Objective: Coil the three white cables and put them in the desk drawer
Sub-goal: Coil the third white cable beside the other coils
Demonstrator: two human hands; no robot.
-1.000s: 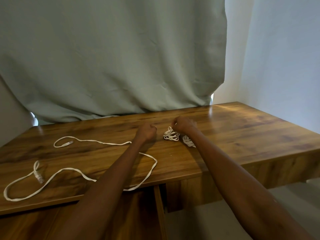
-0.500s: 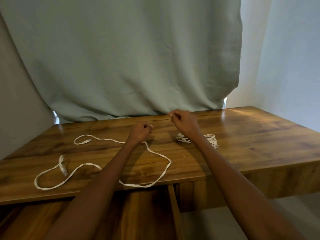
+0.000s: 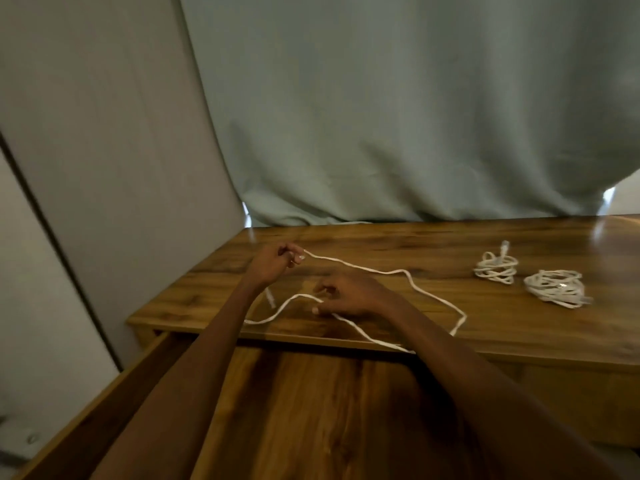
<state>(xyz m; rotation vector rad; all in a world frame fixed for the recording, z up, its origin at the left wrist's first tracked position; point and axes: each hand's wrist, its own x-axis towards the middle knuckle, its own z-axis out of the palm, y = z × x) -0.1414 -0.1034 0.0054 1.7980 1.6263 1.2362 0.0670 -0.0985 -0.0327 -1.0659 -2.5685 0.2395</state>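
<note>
While drawer [image 3: 311, 410] stands pulled open at frame bottom, left hand [image 3: 273, 263] pinches end of loose white cable [image 3: 398, 271] at centre left. Right hand [image 3: 346, 296], just beside, fingers curled, pinches another stretch of it. Cable loops across desk [image 3: 502, 323], dips over front edge. Two coiled cables [image 3: 496, 268] sit centre right, close together.

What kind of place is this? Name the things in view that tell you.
Probably a home room or study: a wooden desk with its drawer pulled open, a grey-green curtain behind it, plain walls.
</note>
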